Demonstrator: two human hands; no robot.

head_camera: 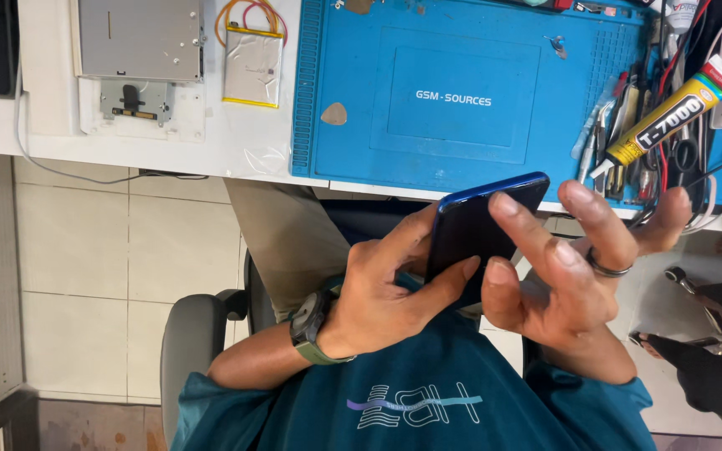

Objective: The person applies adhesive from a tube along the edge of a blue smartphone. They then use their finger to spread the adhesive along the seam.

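Note:
My left hand [382, 288] grips a dark blue smartphone [482, 225] from its left side, thumb lying across its dark face. A green-strapped watch [311, 327] sits on that wrist. My right hand [574, 267] is at the phone's right edge, index and thumb touching the phone, the other fingers spread; a dark ring is on one finger. The phone is held over my lap, just in front of the table's near edge.
A blue work mat [461, 92] covers the white table [252, 142], with a guitar-pick-shaped tool [333, 114] on it. A yellow glue tube [670, 113] and several hand tools lie at the right. A battery pack [252, 67] and metal plate [139, 38] lie at left. Chair armrest [194, 334] is beside me.

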